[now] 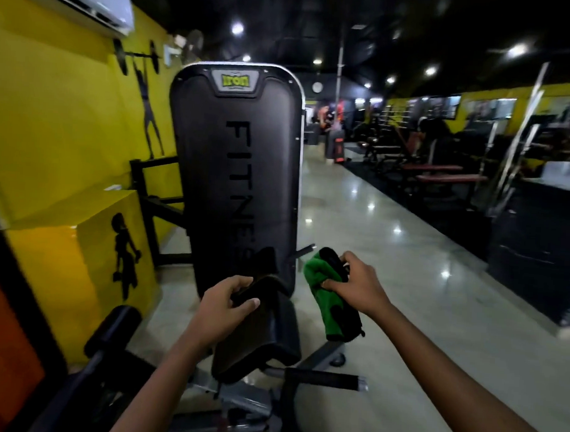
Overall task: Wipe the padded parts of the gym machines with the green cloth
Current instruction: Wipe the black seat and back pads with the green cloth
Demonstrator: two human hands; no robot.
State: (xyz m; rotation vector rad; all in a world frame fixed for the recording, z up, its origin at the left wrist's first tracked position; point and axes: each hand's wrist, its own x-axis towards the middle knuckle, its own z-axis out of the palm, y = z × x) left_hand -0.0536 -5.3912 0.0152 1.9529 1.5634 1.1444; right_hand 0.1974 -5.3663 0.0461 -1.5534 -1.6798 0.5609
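The green cloth (327,302) is being pinched, bunched, between the thumb and curled fingers of the right hand (355,284) at about five o'clock of the view, its long axis hanging downward over the glossy pale floor (389,269), with a dark fold on it that is hard to make out. At seven o'clock a dark padded seat (258,342) is being gripped at its upper edge by the left hand (227,306), below the upright black panel (236,168) being shown lettered "FITNESS". A yellow wall (52,124) is being seen at nine o'clock, while blurred benches (442,177) at two o'clock are being lost in the dim room.
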